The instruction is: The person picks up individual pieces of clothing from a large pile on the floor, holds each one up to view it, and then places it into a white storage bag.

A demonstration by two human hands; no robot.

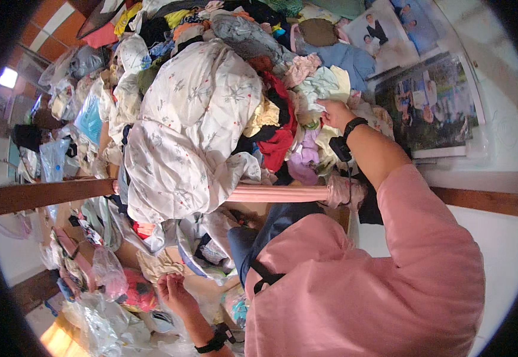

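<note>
My right hand (pixel 337 114) reaches into the right side of a big heap of clothes, its fingers closed on a pale whitish cloth (pixel 321 86). Below that hand lie a lilac cloth (pixel 304 156) and a red cloth (pixel 278 146). Down at the lower left, my left hand (pixel 177 294) has its fingers curled at the lower edge of a crumpled beige cloth (pixel 159 265) and seems to pinch it. A large white sheet with a small floral print (pixel 196 122) covers the middle of the heap and hangs over its front edge.
A pink-covered rail (pixel 279 193) runs along the heap's front, between me and the clothes. Framed photos (pixel 428 104) lean against the wall at right. Bagged clothes (pixel 89 110) pile up at left. Clear plastic bags (pixel 107 321) and more garments lie below on the left.
</note>
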